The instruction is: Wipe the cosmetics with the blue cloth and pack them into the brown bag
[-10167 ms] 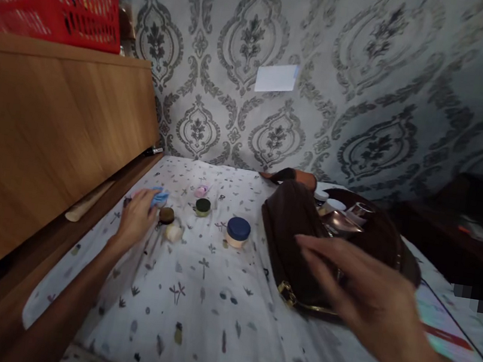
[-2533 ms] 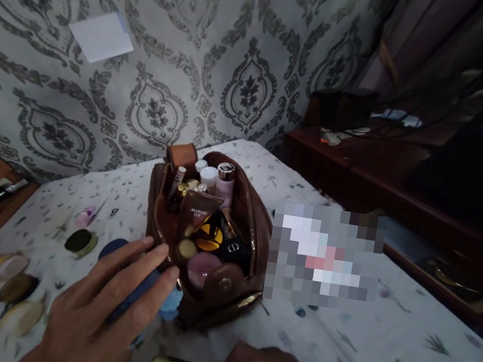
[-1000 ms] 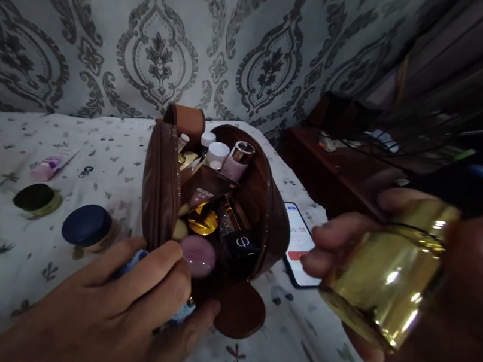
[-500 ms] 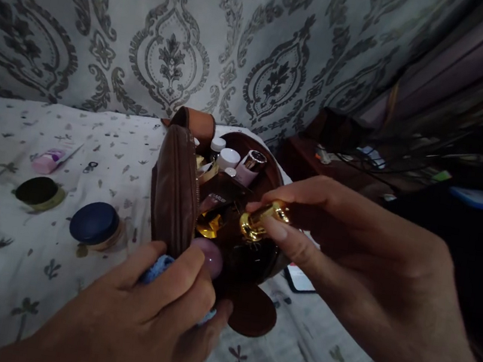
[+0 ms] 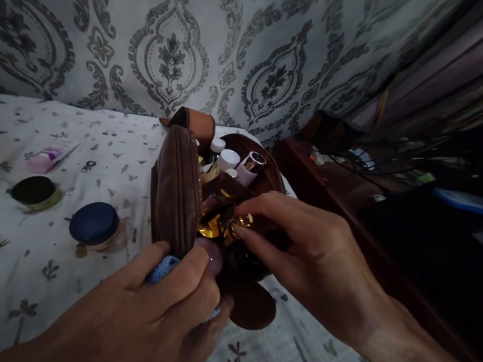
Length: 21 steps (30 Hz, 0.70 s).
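Note:
A brown leather cosmetic bag (image 5: 176, 189) lies unzipped on the bed with bottles, jars and a gold foil-like piece (image 5: 211, 225) inside. Within its opening, my right hand (image 5: 308, 245) pinches a small shiny gold cap-like object (image 5: 241, 224) between thumb and fingertips; its exact kind is unclear. At the bag's near edge my left hand (image 5: 159, 308) is closed round a blue fuzzy cloth (image 5: 162, 269), its fingers against the bag. Beside those fingers sits a smooth mauve rounded item (image 5: 211, 255). White-capped bottles (image 5: 229, 160) and a pink silver-capped bottle (image 5: 251, 167) stand deeper in.
On the patterned sheet (image 5: 45, 309) at the left lie a blue-lidded jar (image 5: 94, 224), a dark-lidded jar (image 5: 35, 192) and a pink tube (image 5: 47, 158). A rolled tan strap (image 5: 199, 124) is behind the bag. Cluttered dark furniture (image 5: 328, 176) borders the right.
My right hand has moved left and down, carrying the gold object from above the bag's right side into its opening. My left hand has hardly moved.

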Each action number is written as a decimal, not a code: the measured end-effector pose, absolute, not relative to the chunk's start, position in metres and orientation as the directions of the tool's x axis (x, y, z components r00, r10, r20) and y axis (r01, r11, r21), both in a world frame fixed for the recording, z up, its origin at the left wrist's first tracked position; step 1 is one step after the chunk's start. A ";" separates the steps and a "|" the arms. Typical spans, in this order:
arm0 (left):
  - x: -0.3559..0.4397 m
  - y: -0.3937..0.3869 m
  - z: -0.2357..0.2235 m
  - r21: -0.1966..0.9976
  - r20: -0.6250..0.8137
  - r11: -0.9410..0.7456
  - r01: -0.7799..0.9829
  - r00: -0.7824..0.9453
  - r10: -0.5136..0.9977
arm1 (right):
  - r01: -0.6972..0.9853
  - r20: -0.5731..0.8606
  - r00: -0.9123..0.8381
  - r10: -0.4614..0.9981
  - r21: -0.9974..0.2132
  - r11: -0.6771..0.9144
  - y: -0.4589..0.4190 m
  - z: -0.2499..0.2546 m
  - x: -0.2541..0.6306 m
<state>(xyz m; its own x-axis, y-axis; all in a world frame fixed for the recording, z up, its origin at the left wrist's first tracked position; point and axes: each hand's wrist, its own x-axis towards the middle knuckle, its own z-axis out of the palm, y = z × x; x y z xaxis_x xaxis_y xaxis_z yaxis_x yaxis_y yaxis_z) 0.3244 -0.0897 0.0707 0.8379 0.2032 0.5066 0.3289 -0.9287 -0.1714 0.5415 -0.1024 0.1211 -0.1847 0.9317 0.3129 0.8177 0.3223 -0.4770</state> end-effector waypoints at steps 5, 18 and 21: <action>0.324 -0.090 0.070 -0.199 0.502 -0.924 0.327 0.843 0.190 | 0.880 0.207 -0.256 0.944 -0.354 0.317 -0.099 0.125 0.539; 0.326 -0.087 0.065 -0.215 0.502 -0.925 0.313 0.848 0.170 | 0.873 0.124 -0.316 0.941 -0.349 0.339 -0.093 0.134 0.538; 0.324 -0.088 0.066 -0.227 0.474 -0.922 0.314 0.862 0.177 | 0.875 0.085 -0.320 0.944 -0.356 0.329 -0.091 0.137 0.537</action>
<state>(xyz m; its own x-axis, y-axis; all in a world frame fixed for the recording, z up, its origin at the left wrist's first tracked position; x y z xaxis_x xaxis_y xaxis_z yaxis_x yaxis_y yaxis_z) 0.3245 -0.0880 0.0664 0.8625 0.1772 0.4741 0.3139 -0.9220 -0.2266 0.5374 -0.0905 0.1367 -0.3202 0.9435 0.0850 0.8748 0.3289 -0.3557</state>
